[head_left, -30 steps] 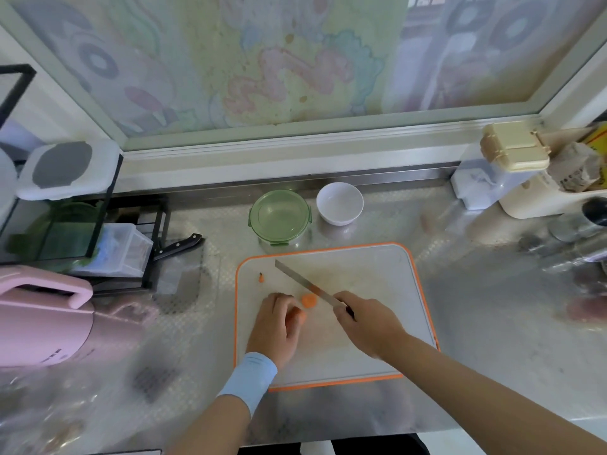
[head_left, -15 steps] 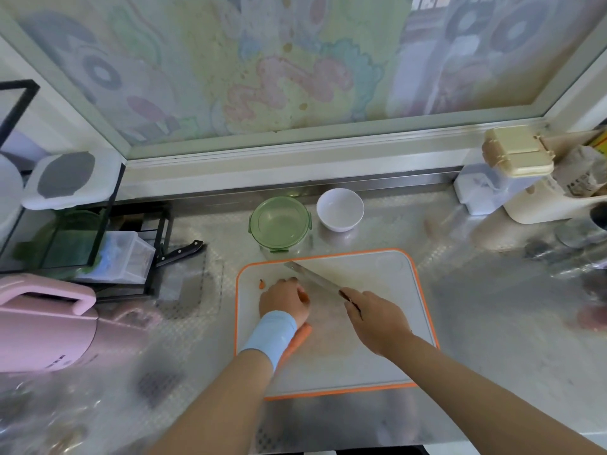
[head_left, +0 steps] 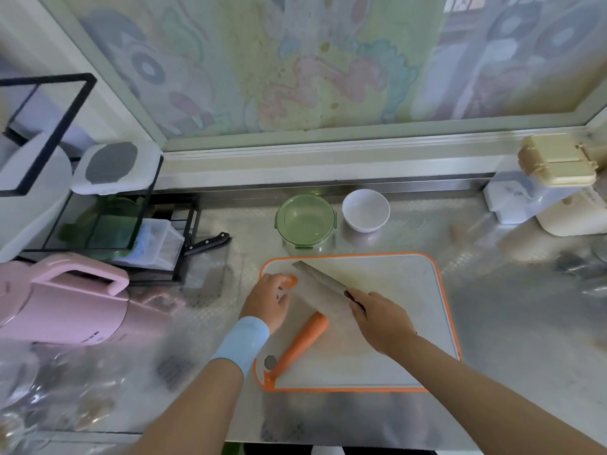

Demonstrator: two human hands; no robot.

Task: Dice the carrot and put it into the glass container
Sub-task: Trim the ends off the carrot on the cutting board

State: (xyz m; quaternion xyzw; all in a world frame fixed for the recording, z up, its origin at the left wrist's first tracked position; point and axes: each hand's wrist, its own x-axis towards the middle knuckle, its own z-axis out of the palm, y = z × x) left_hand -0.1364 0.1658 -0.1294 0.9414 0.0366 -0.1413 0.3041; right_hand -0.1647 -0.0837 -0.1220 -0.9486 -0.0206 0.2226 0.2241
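An orange carrot (head_left: 300, 346) lies slantwise on the white, orange-rimmed cutting board (head_left: 394, 323), its thin end at the near left corner. My left hand (head_left: 267, 302) is at the board's far left corner, its fingertips pinching a small carrot slice (head_left: 291, 279). My right hand (head_left: 377, 318) grips the handle of a knife (head_left: 320, 278), whose blade points far left across the board. The green glass container (head_left: 305, 221) stands open just beyond the board.
A white bowl (head_left: 365, 210) sits right of the container. A black rack with boxes and a second knife (head_left: 207, 243) stands at left, a pink appliance (head_left: 62, 307) nearer. Plastic boxes (head_left: 538, 188) crowd the far right. The counter's front edge runs below the board.
My left hand let go of the carrot, moved to the board's far left corner and took a slice. The carrot now lies uncovered. The knife shifted slightly toward the far left.
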